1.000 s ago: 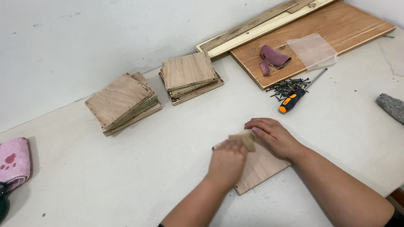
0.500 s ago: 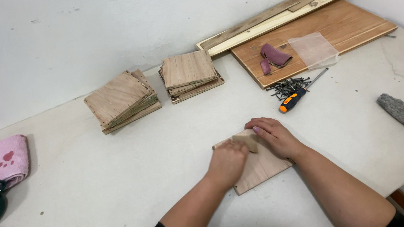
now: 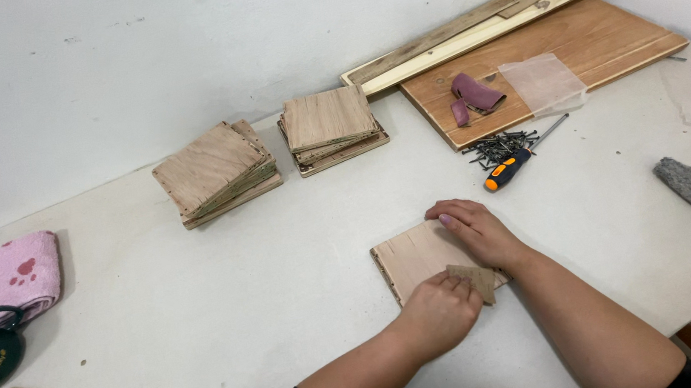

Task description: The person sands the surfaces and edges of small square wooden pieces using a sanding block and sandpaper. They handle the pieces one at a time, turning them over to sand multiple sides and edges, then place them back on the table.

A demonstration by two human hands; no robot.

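From the head camera, we press our right hand (image 3: pixel 476 231) flat on the square pale plywood panel (image 3: pixel 420 256) to pin it near the front of the white desk (image 3: pixel 230 317). Our left hand (image 3: pixel 437 313) has its fingers closed around a small tan sandpaper scrap (image 3: pixel 476 278), laid on the panel's grainy face. Rough-edged plywood stacks (image 3: pixel 219 171) sit behind.
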